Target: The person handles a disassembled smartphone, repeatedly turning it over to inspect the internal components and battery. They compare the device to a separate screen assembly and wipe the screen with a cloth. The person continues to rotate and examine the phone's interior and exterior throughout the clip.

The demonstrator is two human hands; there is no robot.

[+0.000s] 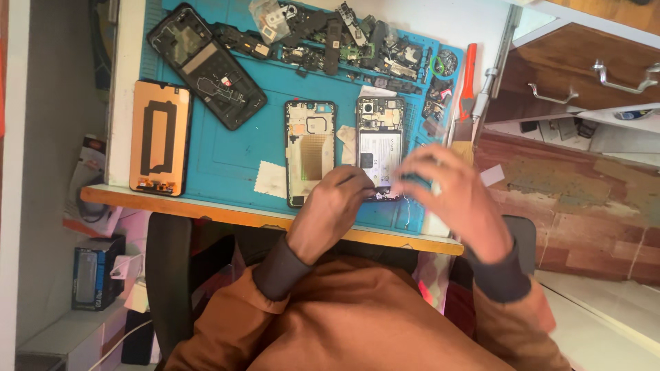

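My left hand (335, 206) is curled near the lower end of an opened phone (380, 141) with its white battery and circuit board showing; it seems to pinch a thin dark tool, but this is too small to be sure. My right hand (457, 196) is blurred by motion just right of that phone, fingers spread, holding nothing I can see. A bare phone frame (310, 148) lies just left of the opened phone. All rest on a blue work mat (227, 154).
An orange display panel (161, 137) lies at the mat's left edge, a black phone frame (205, 65) above it. Several loose parts (357, 45) crowd the mat's far side. A red-handled tool (469, 82) lies at right. Wooden drawers (584, 75) stand beyond.
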